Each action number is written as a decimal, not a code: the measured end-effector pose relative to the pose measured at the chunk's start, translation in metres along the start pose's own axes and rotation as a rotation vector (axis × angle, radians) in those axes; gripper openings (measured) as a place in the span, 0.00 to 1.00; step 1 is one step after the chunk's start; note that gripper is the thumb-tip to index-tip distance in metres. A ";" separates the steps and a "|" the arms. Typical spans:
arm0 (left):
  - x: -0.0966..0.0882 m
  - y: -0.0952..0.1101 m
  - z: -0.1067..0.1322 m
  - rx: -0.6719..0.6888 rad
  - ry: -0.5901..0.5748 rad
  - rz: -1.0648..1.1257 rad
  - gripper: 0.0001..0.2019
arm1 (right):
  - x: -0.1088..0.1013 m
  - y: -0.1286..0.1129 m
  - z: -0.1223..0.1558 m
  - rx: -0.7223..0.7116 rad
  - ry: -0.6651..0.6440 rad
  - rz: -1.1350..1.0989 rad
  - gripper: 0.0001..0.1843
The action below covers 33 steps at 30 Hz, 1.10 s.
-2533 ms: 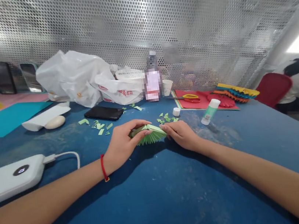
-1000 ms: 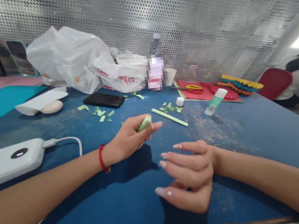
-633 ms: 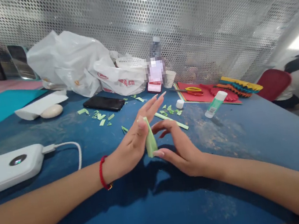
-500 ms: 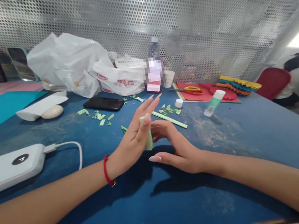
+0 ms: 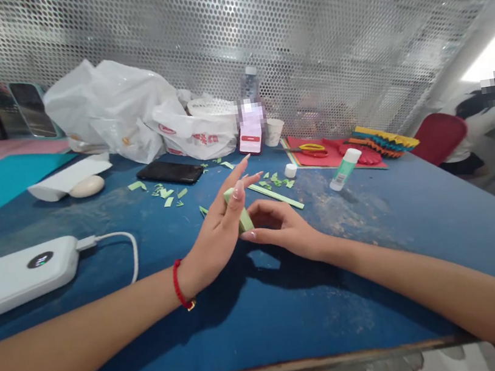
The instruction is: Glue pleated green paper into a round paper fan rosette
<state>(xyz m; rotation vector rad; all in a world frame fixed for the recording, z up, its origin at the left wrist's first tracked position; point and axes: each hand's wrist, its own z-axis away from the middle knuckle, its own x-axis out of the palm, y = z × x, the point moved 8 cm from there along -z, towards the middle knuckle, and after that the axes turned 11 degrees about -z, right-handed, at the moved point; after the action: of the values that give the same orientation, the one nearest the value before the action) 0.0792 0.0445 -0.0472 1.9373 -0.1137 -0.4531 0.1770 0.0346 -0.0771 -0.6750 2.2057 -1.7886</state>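
A light green folded paper piece (image 5: 245, 220) is held above the blue table, between my two hands. My left hand (image 5: 215, 220) grips its upper end with the thumb, the other fingers pointing up and away. At its lower end, the thumb and curled fingers of my right hand (image 5: 287, 226) pinch the paper. Just beyond my fingers lie a pale green paper strip (image 5: 276, 196) and several green scraps (image 5: 277, 180). More green cuttings (image 5: 163, 192) are scattered left of my left hand. A glue stick (image 5: 345, 169) stands uncapped at the right, its white cap (image 5: 290, 171) nearby.
Scissors (image 5: 314, 150) lie on red paper (image 5: 336, 158) beside pleated coloured paper (image 5: 383, 139). A black phone (image 5: 169, 172), white plastic bags (image 5: 112, 112) and a lit phone (image 5: 250, 136) are farther back. A power bank (image 5: 7, 277) with a cable is at left. A person sits at far right.
My right thumb has closed onto the lower end of the green paper, which now tilts more. The camera view has shifted slightly, showing the table's front edge.
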 end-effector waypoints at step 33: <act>-0.019 -0.032 -0.029 0.073 -0.149 -0.656 0.15 | -0.061 -0.016 -0.004 -0.122 0.266 0.940 0.09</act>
<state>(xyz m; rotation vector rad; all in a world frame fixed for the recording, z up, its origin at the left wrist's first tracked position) 0.0682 0.0882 -0.0611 1.9834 0.4285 -1.0354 0.2317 0.0648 -0.0673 0.5617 2.2055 -1.2759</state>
